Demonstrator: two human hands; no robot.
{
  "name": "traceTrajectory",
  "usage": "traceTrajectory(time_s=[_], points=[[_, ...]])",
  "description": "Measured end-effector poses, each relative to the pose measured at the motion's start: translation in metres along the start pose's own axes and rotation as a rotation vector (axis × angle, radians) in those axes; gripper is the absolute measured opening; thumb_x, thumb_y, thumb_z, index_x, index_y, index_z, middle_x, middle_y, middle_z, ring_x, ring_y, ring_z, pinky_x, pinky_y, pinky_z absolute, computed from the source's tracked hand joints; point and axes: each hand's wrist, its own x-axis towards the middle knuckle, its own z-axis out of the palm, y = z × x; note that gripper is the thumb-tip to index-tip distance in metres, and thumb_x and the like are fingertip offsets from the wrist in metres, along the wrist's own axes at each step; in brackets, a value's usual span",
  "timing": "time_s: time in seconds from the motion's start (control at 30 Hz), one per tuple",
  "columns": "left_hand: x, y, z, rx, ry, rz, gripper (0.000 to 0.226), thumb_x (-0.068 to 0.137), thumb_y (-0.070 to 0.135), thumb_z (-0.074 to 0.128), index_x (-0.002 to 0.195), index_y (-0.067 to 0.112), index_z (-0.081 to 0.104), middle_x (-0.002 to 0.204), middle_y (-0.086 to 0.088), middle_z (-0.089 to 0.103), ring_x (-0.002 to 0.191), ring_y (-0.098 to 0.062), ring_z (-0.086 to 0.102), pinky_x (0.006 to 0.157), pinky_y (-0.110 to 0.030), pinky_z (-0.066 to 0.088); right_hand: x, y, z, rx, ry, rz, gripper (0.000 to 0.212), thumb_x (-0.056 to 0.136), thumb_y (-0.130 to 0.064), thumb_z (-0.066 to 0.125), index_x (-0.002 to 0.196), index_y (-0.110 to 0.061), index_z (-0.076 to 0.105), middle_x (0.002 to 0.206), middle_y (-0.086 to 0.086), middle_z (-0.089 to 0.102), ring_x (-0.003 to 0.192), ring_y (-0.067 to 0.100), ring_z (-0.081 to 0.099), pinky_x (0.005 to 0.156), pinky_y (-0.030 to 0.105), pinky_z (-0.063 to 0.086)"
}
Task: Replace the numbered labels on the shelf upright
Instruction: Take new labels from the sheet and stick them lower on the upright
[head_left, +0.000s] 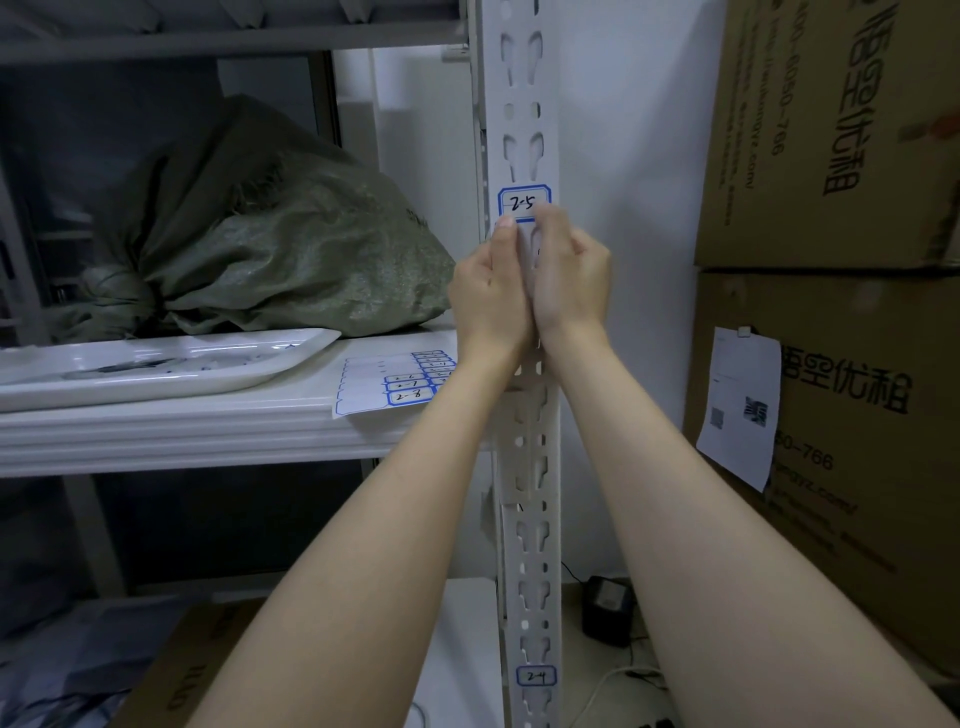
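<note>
- Directly above both thumbs: 2-5 label (522, 203), stuck flat on upright's (524, 78) front, long axis level across it.
- Left hand (491, 296): fingers curled, thumb tip pressing label's lower left corner.
- Right hand (571, 283): same curl, thumb on lower right edge, equally near.
- Cannot tell whether curled fingers grip upright.
- Probably calls for smoothing upward along upright.
- Sheet (374, 387) at shelf's (208, 431) right edge, beside left forearm.

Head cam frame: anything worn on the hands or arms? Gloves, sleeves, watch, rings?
Nothing worn shows. Left hand and right hand are ungloved, no rings visible. Left forearm and right forearm are uncovered to the frame edge: no sleeves, watch or bands.
</note>
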Motion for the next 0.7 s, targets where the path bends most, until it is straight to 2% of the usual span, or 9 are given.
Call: traceTrajectory(time_s=[0.07,0.13,0.17,0.23,0.3,0.43,0.5,0.6,0.7], points=[[-0.001,0.002,0.000,0.003,-0.002,-0.004,0.054,0.104,0.029,0.042,0.052,0.017,0.037,0.051,0.001,0.041,0.056,-0.017,0.037,0.056,-0.032,0.031,0.001,-0.002,0.001,-0.012,0.009,0.013,0.049,0.083,-0.050,0.049,0.055,-0.009,0.054,0.056,-0.002,0.050,0.060,0.015,0.046,0.061,0.036,0.044],[-0.002,0.002,0.000,0.005,-0.006,-0.004,0.052,0.104,0.030,0.042,0.055,0.015,0.038,0.054,-0.002,0.041,0.057,-0.017,0.036,0.056,-0.031,0.030,0.001,-0.003,0.002,-0.029,0.006,0.023,0.063,0.081,-0.057,0.041,0.067,0.003,0.058,0.060,0.003,0.055,0.062,0.016,0.051,0.066,0.039,0.050],[-0.002,0.001,0.000,0.003,-0.005,-0.005,0.052,0.105,0.030,0.042,0.056,0.014,0.038,0.054,-0.003,0.040,0.056,-0.016,0.036,0.055,-0.031,0.030,0.002,-0.003,0.002,-0.039,0.005,0.016,0.065,0.083,-0.058,0.043,0.065,0.003,0.056,0.058,0.002,0.053,0.060,0.015,0.050,0.064,0.037,0.049],[-0.001,0.000,-0.001,-0.009,0.001,-0.012,0.053,0.104,0.031,0.042,0.055,0.010,0.041,0.054,-0.003,0.042,0.056,-0.017,0.038,0.056,-0.031,0.031,0.001,-0.005,0.000,-0.049,0.015,0.009,0.060,0.090,-0.052,0.054,0.051,-0.008,0.046,0.049,-0.004,0.045,0.053,0.013,0.042,0.056,0.029,0.040],[0.000,0.000,0.000,-0.013,0.000,-0.023,0.055,0.103,0.034,0.041,0.060,0.001,0.049,0.058,-0.007,0.048,0.058,-0.019,0.042,0.058,-0.032,0.034,0.001,-0.005,0.000,-0.064,0.032,0.022,0.060,0.093,-0.047,0.058,0.045,-0.016,0.040,0.045,-0.006,0.041,0.050,0.012,0.039,0.053,0.025,0.037],[-0.002,0.006,0.000,0.028,-0.013,-0.074,0.056,0.103,0.039,0.043,0.055,0.009,0.043,0.057,-0.006,0.046,0.057,-0.018,0.040,0.054,-0.030,0.033,0.001,-0.007,0.000,-0.066,0.016,0.028,0.061,0.095,-0.050,0.052,0.058,-0.002,0.056,0.056,0.002,0.054,0.059,0.015,0.050,0.061,0.030,0.043],[0.000,0.012,-0.002,0.037,-0.032,-0.120,0.058,0.102,0.043,0.043,0.059,0.005,0.052,0.060,-0.009,0.052,0.059,-0.020,0.046,0.056,-0.030,0.036,-0.001,-0.008,-0.001,-0.057,0.018,0.032,0.055,0.093,-0.046,0.058,0.052,-0.010,0.051,0.049,-0.003,0.047,0.053,0.012,0.044,0.055,0.027,0.038],[0.007,0.020,-0.006,0.080,-0.067,-0.210,0.062,0.101,0.051,0.038,0.062,0.008,0.059,0.066,-0.007,0.063,0.071,-0.026,0.061,0.066,-0.034,0.046,-0.002,-0.012,0.000,-0.101,0.048,0.036,0.062,0.092,-0.045,0.060,0.042,-0.017,0.038,0.038,-0.007,0.033,0.044,0.008,0.032,0.048,0.023,0.032],[0.013,0.022,-0.009,0.105,-0.107,-0.269,0.065,0.097,0.062,0.034,0.063,0.013,0.060,0.073,-0.006,0.065,0.079,-0.029,0.064,0.073,-0.036,0.048,-0.001,-0.012,0.000,-0.124,0.061,0.039,0.062,0.096,-0.048,0.054,0.044,-0.018,0.037,0.040,-0.007,0.036,0.048,0.011,0.036,0.049,0.024,0.033]])
